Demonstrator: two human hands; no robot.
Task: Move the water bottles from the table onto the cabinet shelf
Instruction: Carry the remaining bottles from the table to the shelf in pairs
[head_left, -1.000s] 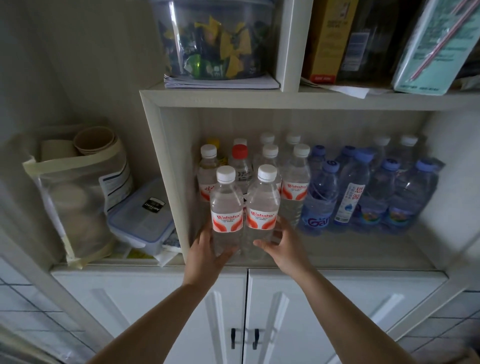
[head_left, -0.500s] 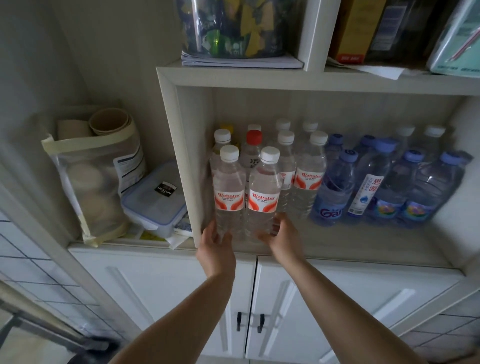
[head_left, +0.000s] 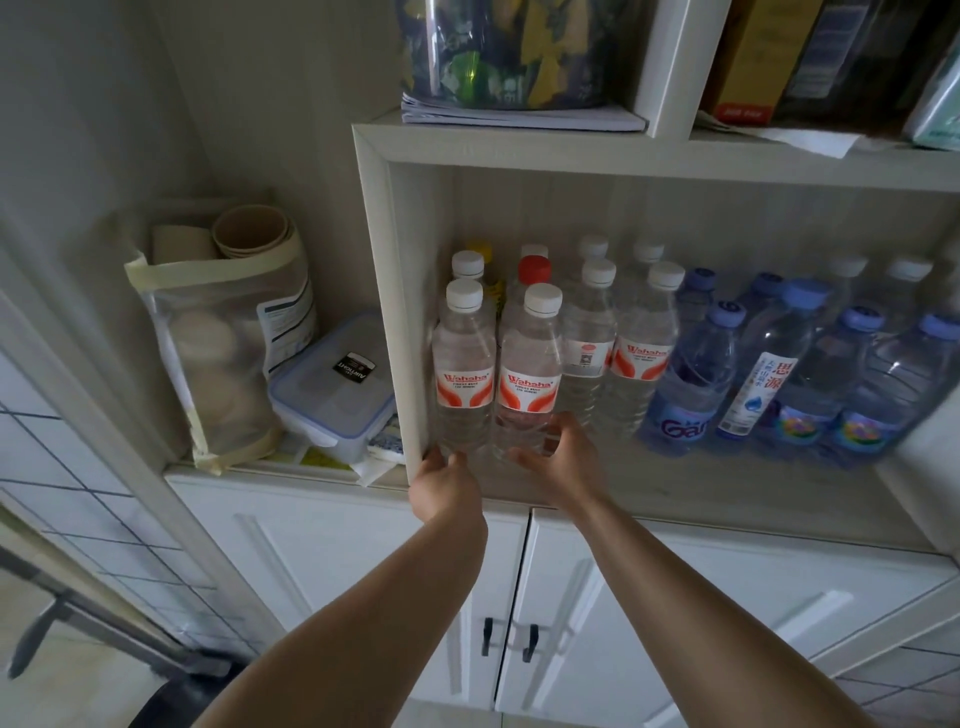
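Left hand (head_left: 448, 483) fingers hold left bottle (head_left: 464, 371) low | right hand (head_left: 563, 462) fingers hold right bottle (head_left: 529, 379) low | both full, heavy, smooth; I grip bases, centre frame

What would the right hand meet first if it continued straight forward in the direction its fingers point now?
The right hand already touches the front-right Wahaha bottle at its base. Pushing on would probably move this bottle against the red-capped bottle behind it, though depth is unclear.

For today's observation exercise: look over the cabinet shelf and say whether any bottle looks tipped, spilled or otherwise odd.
Nothing is tipped or spilled. All bottles on the shelf stand upright, including the two front bottles that the left hand and right hand hold. The only oddity is one red cap among white and blue ones.
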